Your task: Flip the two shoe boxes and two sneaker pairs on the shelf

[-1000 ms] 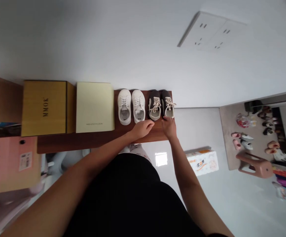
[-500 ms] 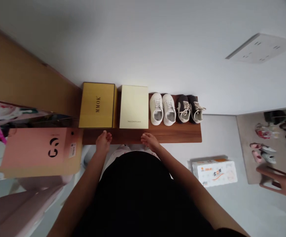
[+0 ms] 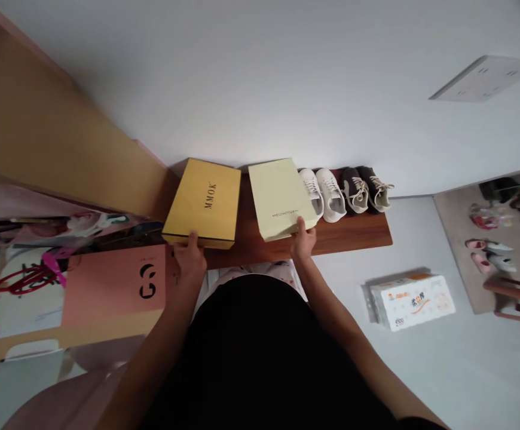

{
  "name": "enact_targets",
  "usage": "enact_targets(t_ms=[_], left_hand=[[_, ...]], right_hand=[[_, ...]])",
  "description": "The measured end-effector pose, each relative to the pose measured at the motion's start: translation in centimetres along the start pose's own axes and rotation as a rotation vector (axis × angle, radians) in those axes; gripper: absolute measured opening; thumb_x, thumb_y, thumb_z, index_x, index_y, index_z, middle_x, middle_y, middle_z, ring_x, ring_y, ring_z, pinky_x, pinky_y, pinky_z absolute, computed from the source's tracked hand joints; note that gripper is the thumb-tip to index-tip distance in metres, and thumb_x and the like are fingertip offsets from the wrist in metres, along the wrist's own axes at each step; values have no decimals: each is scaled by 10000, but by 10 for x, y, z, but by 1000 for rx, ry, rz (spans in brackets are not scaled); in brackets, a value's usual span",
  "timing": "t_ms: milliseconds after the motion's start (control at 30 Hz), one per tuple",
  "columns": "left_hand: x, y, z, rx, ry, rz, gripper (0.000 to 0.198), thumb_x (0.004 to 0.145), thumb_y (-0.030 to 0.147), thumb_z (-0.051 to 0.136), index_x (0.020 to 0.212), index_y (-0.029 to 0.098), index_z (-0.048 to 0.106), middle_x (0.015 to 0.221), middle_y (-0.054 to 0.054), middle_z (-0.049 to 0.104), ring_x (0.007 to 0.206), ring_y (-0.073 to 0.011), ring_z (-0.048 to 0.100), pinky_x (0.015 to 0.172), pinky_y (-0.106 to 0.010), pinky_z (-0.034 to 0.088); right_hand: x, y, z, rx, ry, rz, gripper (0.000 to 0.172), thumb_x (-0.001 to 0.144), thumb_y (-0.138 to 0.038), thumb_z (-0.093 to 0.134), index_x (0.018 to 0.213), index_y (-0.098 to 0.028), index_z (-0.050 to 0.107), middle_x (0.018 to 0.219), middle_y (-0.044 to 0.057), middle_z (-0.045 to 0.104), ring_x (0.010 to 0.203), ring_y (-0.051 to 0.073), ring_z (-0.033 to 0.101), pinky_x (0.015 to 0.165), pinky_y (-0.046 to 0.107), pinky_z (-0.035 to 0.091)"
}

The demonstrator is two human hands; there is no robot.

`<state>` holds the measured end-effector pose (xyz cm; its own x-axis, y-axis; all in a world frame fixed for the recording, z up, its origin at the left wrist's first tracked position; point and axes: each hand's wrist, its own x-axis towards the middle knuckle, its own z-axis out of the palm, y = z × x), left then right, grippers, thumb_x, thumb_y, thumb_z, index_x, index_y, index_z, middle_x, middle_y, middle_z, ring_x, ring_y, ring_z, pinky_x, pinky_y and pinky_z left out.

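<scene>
On the brown wooden shelf (image 3: 345,239) lie a gold box marked MMOK (image 3: 204,203) and a pale yellow box (image 3: 279,197). My left hand (image 3: 189,258) grips the near edge of the gold box, fingers curled around it. My right hand (image 3: 303,240) holds the near right corner of the pale yellow box, thumb on top. Both boxes sit tilted, their near ends spread apart. To their right stand a pair of white sneakers (image 3: 323,192) and a pair of dark sneakers with cream laces (image 3: 367,189), toes to the wall.
A pink box with a black logo (image 3: 116,285) lies left of the shelf, beside a wooden panel (image 3: 63,143). On the floor at the right are a tissue pack (image 3: 412,300), a brown stool (image 3: 517,298) and a mat with several shoes (image 3: 502,239).
My hands left the dark sneakers, moved left along the shelf and took hold of the two boxes. Both boxes are now turned askew. My view has shifted left.
</scene>
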<state>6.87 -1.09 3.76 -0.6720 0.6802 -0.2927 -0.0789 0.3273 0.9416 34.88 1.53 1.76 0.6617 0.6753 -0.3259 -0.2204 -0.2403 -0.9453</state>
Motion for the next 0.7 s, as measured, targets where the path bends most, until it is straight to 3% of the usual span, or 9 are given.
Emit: enact_targets(t_ms=[100,200,267,333,500,700], left_hand=[[-10,8,-19,346,-22,335,438,804,456,774,1092,186,586,1141,-138,659,1156,-297,624,1061,-453,500],[-17,2,-22,710,-290,582,300,836,421,740,996,194,628,1041,-144,649,1096,-333,611,1036,-488,491],[-18,-10,-17,886,-492,702,184,934,363,607,1010,203,660,1030,-146,653,1057,-324,613,1003,-479,499],[-16,-27,-10,1024,-624,768,218,983,273,495,1067,209,686,1045,-145,665,1039,-305,623,978,-450,508],[5,-70,-3,1172,-810,840,436,939,72,431,1274,186,685,1142,-144,699,1113,-260,650,1037,-399,502],[23,-94,-1,1286,-888,760,493,937,61,430,1321,221,694,1295,-124,702,1181,-276,660,1057,-397,511]], right_hand=[[-10,-23,-16,-293,-47,-254,529,804,-603,708,1117,-194,589,1035,85,713,960,224,676,810,334,571],[-24,-27,-25,-697,-261,-551,378,866,-505,704,1079,-200,632,1023,98,693,1010,255,652,888,365,548],[-31,-17,-25,-959,-454,-739,216,943,-399,647,1051,-213,663,1034,109,689,1043,269,633,924,373,524],[-34,-1,-22,-1184,-612,-861,142,998,-275,566,1038,-219,691,1025,111,688,1020,266,618,921,367,503],[-29,37,-14,-1430,-811,-967,269,1021,-116,478,1055,-197,732,1007,107,699,941,232,596,889,334,462],[-18,56,-7,-1560,-883,-834,302,1010,-96,480,1109,-193,748,1082,130,734,1015,238,635,890,319,473]])
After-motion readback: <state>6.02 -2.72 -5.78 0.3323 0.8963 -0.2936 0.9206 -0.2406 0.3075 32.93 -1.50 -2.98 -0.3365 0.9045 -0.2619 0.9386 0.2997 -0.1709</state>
